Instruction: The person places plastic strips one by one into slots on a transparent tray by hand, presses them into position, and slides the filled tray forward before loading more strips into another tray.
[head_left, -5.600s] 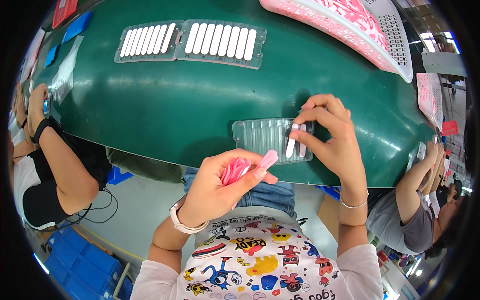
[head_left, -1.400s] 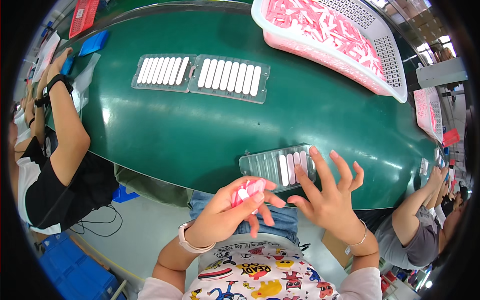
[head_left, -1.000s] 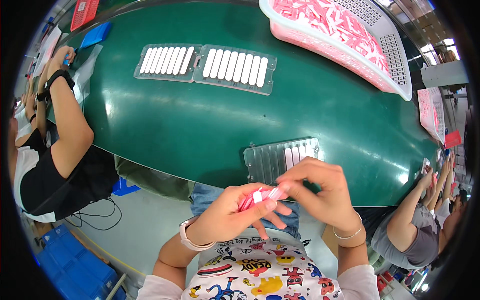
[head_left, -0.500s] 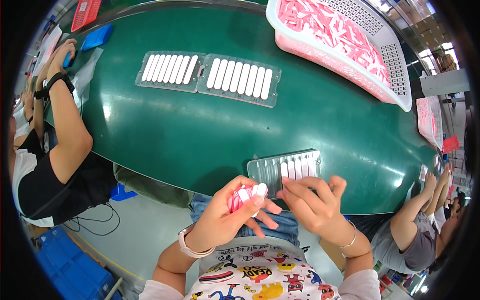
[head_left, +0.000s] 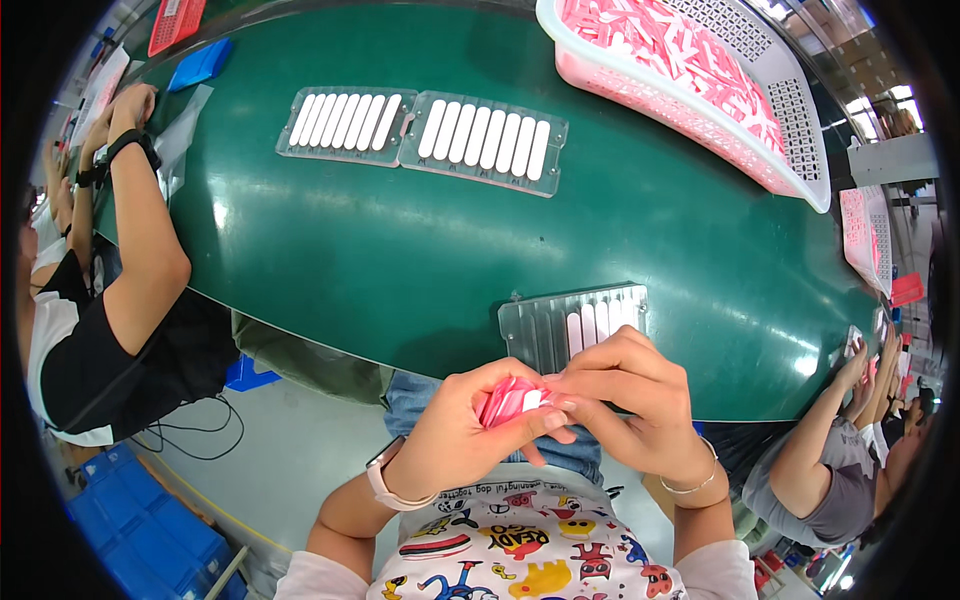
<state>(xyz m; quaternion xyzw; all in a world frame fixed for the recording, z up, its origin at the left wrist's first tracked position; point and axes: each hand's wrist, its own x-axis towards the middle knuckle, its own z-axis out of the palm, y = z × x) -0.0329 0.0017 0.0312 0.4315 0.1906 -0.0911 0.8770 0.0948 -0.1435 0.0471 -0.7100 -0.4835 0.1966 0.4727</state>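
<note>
A bundle of small pink-and-white strips is wrapped in the fingers of my left hand, held low in front of my body. The fingers of my right hand are closed in a pinch at the bundle's right end, touching my left fingertips; what lies between them is hidden. Just beyond both hands, a clear slotted tray rests on the green table near its edge. Several white rounded strips fill its right-hand slots, partly covered by my right hand, while slots on its left show bare.
Farther off, two joined clear trays hold rows of white strips. A white perforated basket heaped with pink-and-white pieces stands at the back right. Co-workers' arms reach in at both sides. A blue object lies at the far left.
My right hand has moved from beside the near tray leftward to the bundle, its fingertips now meeting my left hand. My left fingers have drawn in around the strips.
</note>
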